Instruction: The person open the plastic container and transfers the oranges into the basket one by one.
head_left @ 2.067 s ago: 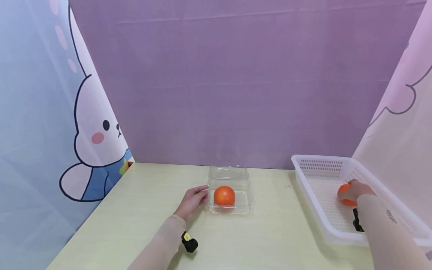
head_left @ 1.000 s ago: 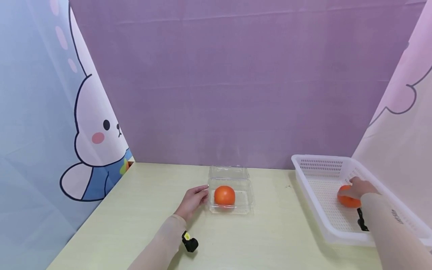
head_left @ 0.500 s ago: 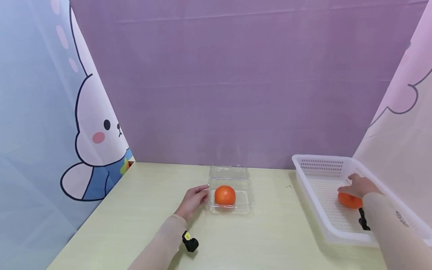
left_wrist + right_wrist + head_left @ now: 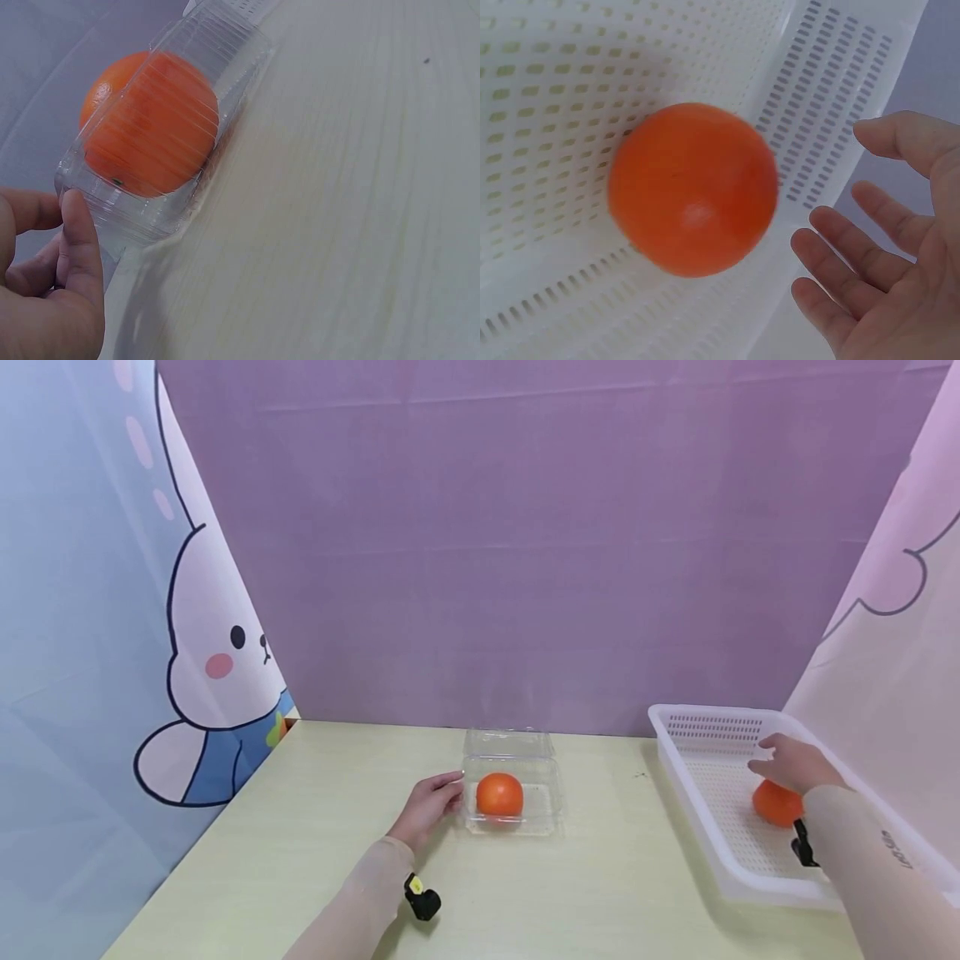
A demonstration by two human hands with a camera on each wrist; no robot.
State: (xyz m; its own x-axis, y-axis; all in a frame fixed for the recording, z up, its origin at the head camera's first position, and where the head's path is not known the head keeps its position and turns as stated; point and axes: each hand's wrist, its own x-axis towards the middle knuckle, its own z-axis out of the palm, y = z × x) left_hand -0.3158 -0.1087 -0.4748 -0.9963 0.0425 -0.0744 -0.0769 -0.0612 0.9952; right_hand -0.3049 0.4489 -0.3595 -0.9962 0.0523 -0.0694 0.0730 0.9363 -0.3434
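Note:
My left hand (image 4: 426, 810) pinches the left rim of a clear plastic clamshell box (image 4: 542, 797), thumb and index finger at its corner in the left wrist view. Inside the box, on its left side, sits an orange (image 4: 150, 124); the hinged lid (image 4: 508, 743) lies back behind it. A second orange (image 4: 694, 189) rests on the floor of a white perforated basket (image 4: 693, 827) at the right. Just above this fruit hovers my right hand (image 4: 798, 766), fingers spread and holding nothing; the right wrist view shows it apart from the orange.
The basket's raised near rim (image 4: 772, 889) runs under the right forearm. Pale wood tabletop (image 4: 600, 877) stretches between box and basket. A purple cloth (image 4: 525, 543) hangs behind the table, with printed curtains (image 4: 82, 610) at the sides. Small black cameras (image 4: 423, 900) sit on both wrists.
My right hand, earlier round the orange in the basket, has let go and risen off it. That orange has shifted slightly toward me. The left hand and the box have stayed put.

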